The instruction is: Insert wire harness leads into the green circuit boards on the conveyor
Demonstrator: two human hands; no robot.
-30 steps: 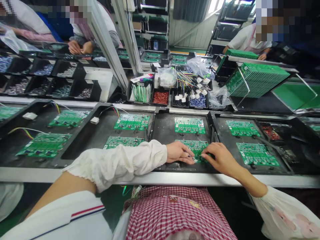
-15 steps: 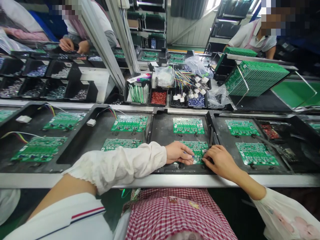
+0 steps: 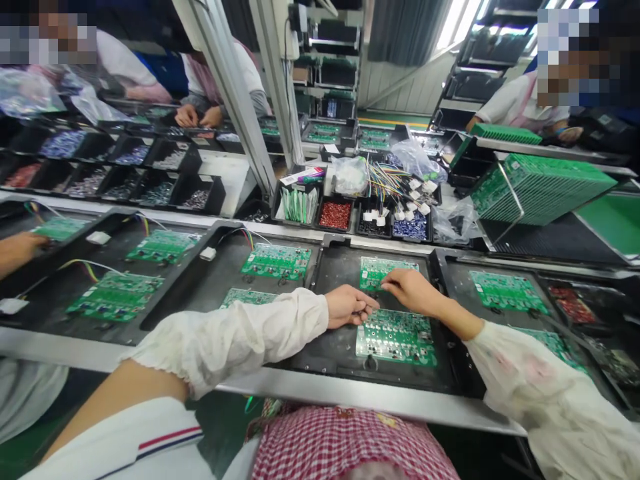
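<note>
My left hand (image 3: 349, 306) lies curled on the black carrier tray (image 3: 330, 350), fingers closed in a loose pinch, beside the near green circuit board (image 3: 396, 337). What it pinches is too small to name. My right hand (image 3: 411, 291) reaches over the far green circuit board (image 3: 373, 269) in the same tray, fingertips pressed together on the board's right part. Both forearms wear white sleeve covers.
More trays with green boards run left (image 3: 275, 261) and right (image 3: 505, 291) along the line. Behind stand bins of red parts (image 3: 335, 215), blue parts (image 3: 411, 227) and coloured wire harnesses (image 3: 390, 183). A rack of green boards (image 3: 540, 188) stands at the right. Other people work across the line and at the left.
My right hand has gone from the near board up to the far board. My left hand has shifted slightly left, off the near board. The view has moved right and down.
</note>
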